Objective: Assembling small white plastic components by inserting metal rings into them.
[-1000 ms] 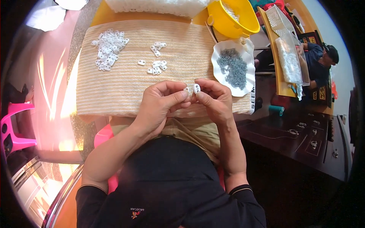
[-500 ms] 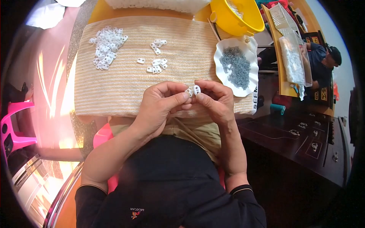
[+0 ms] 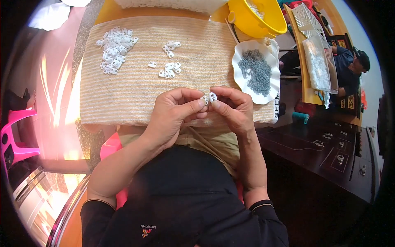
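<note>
My left hand [image 3: 175, 111] and my right hand [image 3: 231, 107] meet fingertip to fingertip over the near edge of a beige striped cloth [image 3: 135, 86]. Between their pinched fingers sits a small white plastic piece [image 3: 209, 98], held by both hands. On the cloth lie a pile of the same white pieces [image 3: 115, 49] at the far left and a smaller scatter of pieces [image 3: 168, 68] in the middle. A white plate [image 3: 271, 88] at the right holds a heap of small grey metal parts [image 3: 257, 72].
A yellow bowl [image 3: 249, 18] stands at the back right, with a white mesh tray [image 3: 308, 18] and a clear bag [image 3: 317, 66] beyond it. A seated person [image 3: 349, 66] is at the far right. A pink stool [image 3: 16, 136] stands left; a dark wooden cabinet [image 3: 329, 156] at right.
The hands stay together on the white piece with only slight finger shifts. The view has tilted a little, so the cloth sits lower in the picture.
</note>
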{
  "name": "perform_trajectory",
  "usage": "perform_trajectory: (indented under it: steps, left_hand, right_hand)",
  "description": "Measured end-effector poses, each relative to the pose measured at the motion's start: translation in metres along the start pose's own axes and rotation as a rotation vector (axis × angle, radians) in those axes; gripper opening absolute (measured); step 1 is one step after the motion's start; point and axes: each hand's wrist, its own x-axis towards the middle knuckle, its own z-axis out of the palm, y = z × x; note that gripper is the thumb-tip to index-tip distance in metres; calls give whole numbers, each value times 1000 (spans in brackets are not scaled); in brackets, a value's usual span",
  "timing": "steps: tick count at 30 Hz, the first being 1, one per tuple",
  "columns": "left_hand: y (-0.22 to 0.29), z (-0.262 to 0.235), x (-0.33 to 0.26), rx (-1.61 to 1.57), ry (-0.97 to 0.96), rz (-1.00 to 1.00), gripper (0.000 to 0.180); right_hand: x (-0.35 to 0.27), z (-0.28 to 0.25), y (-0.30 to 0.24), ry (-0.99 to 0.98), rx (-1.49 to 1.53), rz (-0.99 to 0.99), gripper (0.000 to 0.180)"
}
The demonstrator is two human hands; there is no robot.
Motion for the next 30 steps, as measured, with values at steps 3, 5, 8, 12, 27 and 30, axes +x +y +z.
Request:
perform_trajectory:
  steps: [3,5,8,12,27,30]
  left_hand:
    - [0,0,0,9,-5,1,11]
    - [0,0,0,12,-1,0,11]
    - [-1,-1,0,27,10,9,12]
    - [-4,0,0,58,12,31,13]
    - [-3,0,0,40,18,25,13]
    - [-3,0,-1,40,15,29,14]
  right_hand:
    - [0,1,-1,-6,-11,-14,30]
    - [0,1,-1,-11,-23,-26,30]
    - [1,2,0,-14,-10,-31,30]
    - [1,6,-5,-10,-86,-51,29]
    - [0,8,-2,7,-52,14,30]
    - [0,8,-1,3,-37,10,30]
